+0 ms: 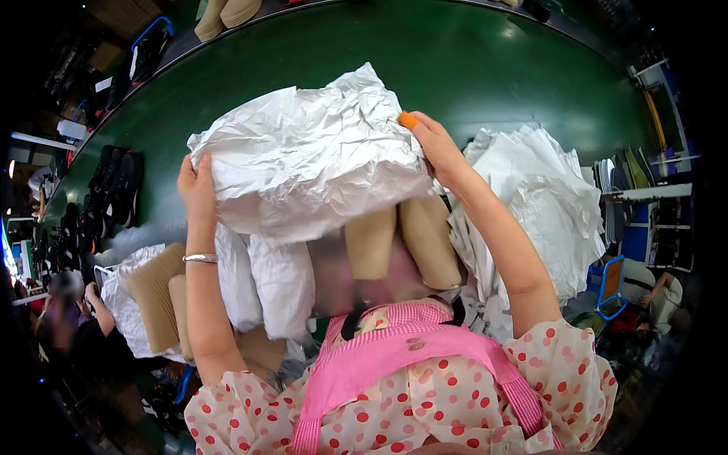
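Observation:
A large crumpled sheet of white tissue paper (311, 152) is spread out above a green table (470, 68). My left hand (196, 188) grips its left edge; a silver bangle sits on that wrist. My right hand (436, 148), with an orange cap on one fingertip, holds the sheet's right edge. Under the sheet lie a pair of tan shoes (402, 241), toes pointing toward me. Beside them sit white paper-wrapped bundles (265, 280).
A heap of loose white tissue paper (546, 197) lies at the right. More tan shoes (155, 292) rest on paper at the left, and another tan pair (224, 14) at the far edge. Dark shoes (114, 186) line the left. Another person (72, 318) sits at lower left.

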The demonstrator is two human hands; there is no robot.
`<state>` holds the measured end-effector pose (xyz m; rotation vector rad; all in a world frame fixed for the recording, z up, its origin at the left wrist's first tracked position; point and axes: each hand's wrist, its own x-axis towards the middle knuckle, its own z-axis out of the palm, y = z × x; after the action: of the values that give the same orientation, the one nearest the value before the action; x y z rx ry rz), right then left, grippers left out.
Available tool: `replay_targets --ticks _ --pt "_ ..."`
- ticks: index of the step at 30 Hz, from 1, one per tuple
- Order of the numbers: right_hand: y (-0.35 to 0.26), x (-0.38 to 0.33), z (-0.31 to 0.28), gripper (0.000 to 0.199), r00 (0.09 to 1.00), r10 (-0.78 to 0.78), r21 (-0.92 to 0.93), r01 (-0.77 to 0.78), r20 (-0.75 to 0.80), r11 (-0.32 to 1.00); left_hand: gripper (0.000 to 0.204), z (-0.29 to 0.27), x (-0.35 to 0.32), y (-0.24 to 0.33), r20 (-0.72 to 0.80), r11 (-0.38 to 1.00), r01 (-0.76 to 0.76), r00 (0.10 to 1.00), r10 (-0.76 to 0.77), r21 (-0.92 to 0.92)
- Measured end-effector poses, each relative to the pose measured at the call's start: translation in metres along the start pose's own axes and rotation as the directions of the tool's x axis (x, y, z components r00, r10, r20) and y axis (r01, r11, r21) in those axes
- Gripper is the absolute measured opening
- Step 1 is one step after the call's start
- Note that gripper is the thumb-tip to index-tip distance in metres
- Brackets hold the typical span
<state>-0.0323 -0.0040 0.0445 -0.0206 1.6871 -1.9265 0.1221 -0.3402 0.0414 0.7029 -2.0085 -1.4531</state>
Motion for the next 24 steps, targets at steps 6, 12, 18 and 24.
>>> replay_targets --ticks 6,12,18,24 --pt "0.024 0.065 0.020 0.037 0.979 0.201 -0.364 -0.172 0.043 0.916 0.024 -0.037 0.071 -0.057 -0.064 0.972 -0.055 0.995 0.072 0.230" --pt "0.052 0.114 0.018 0.029 0.971 0.233 -0.427 -0.232 -0.051 0.874 0.043 -0.058 0.104 -0.083 -0.106 0.781 0.080 0.994 -0.017 0.620" --pt "0.105 0.158 0.013 0.048 0.950 0.280 -0.779 -0.280 -0.140 0.561 0.043 -0.019 0.106 -0.121 -0.030 0.399 -0.077 0.967 0.253 0.914" --pt "0.126 0.168 0.026 0.043 0.948 0.313 -0.578 -0.289 -0.060 0.763 0.064 0.110 0.046 -0.121 0.559 0.567 -0.544 0.812 0.169 0.619"
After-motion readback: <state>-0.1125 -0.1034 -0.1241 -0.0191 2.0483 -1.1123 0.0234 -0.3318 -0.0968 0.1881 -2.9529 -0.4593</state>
